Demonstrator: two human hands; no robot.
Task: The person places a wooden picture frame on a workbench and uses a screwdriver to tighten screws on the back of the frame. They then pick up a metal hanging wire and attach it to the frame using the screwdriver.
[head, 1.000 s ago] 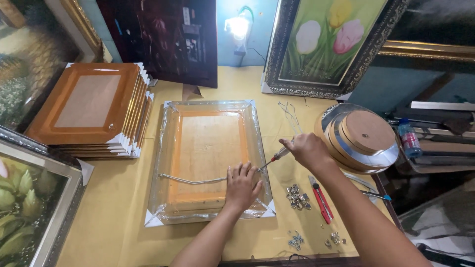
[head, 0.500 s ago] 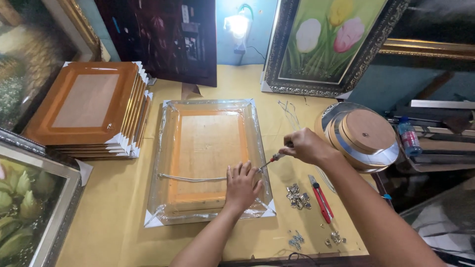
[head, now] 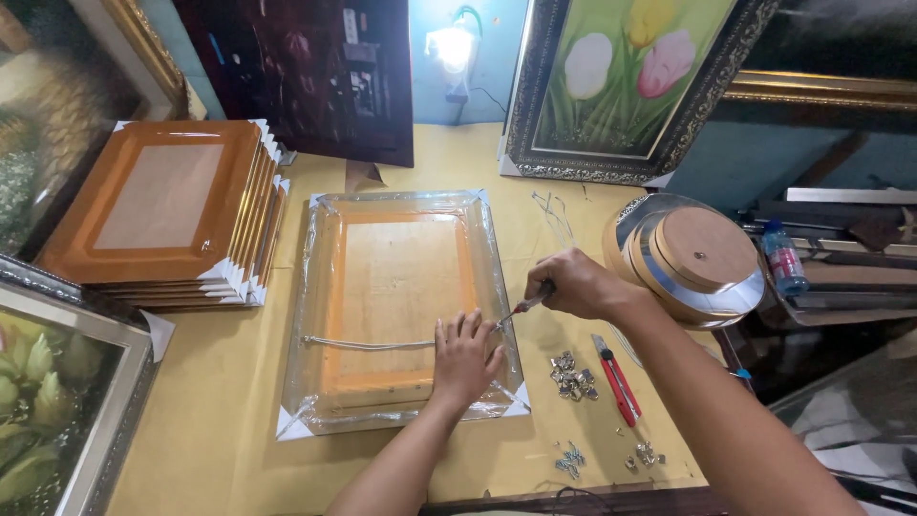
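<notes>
At the far left edge a silver-framed flower painting (head: 53, 401) lies on the yellow desk (head: 220, 459), and above it, upper left, sits a stack of orange frames (head: 167, 210) with white corner protectors. Centre frame, a plastic-wrapped frame (head: 396, 306) lies back-up on the desk, a pale hanging cord (head: 368, 343) running across its lower part. The left hand (head: 465, 358) lies flat, fingers spread, pressing the frame's lower right area at the cord's end. The right hand (head: 573, 285) is clenched round a screwdriver (head: 523, 306), tip at the frame's right rail. Compared with a second ago, the right hand has dropped slightly towards the rail while the left has not shifted; judged, the fastening at that cord end continues. Right of the frame lie small metal hangers (head: 570, 375) and a red utility knife (head: 616, 377). Further right stands a large roll of silver tape (head: 693, 258), then a plastic bottle with a blue label (head: 785, 260) at the right edge.
</notes>
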